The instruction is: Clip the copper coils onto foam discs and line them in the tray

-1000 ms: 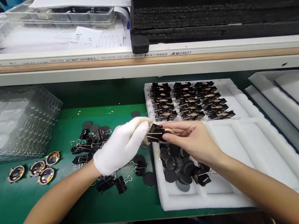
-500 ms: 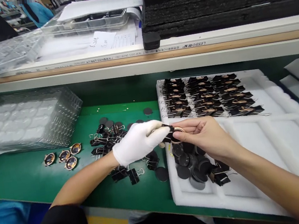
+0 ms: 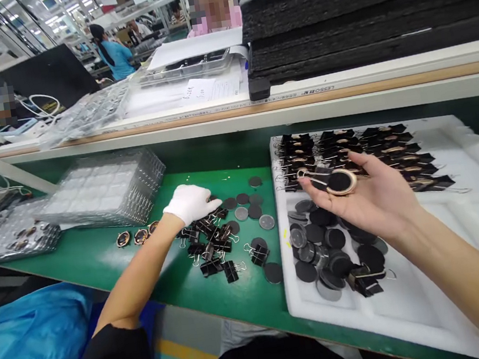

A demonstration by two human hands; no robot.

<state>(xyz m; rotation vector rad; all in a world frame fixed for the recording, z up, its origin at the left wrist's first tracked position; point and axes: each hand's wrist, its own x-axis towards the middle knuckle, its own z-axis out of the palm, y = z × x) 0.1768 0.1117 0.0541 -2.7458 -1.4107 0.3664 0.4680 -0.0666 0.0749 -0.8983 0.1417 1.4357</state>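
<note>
My right hand (image 3: 371, 196), bare and palm up, carries a black binder clip (image 3: 321, 173) clamped on a gold-rimmed round piece (image 3: 341, 182) with a black disc over it. The clip's wire handles point left, beside my fingertips. My left hand (image 3: 189, 204), in a white glove, reaches to the back of a pile of black binder clips (image 3: 212, 237) on the green table. Its fingers are bent down, and whatever they pinch is hidden. Loose dark discs (image 3: 255, 210) lie just right of the glove.
Rows of clipped pieces (image 3: 343, 153) fill the back of the white foam tray (image 3: 453, 244). More discs (image 3: 320, 245) lie in its front left. Gold-rimmed round pieces (image 3: 140, 237) sit near my left forearm, before stacked clear plastic trays (image 3: 107, 186). A shelf (image 3: 214, 126) crosses above.
My left hand has left the clipped piece and moved left to the clip pile. My right hand has turned palm up with the piece and shifted right. The view has tilted up and left.
</note>
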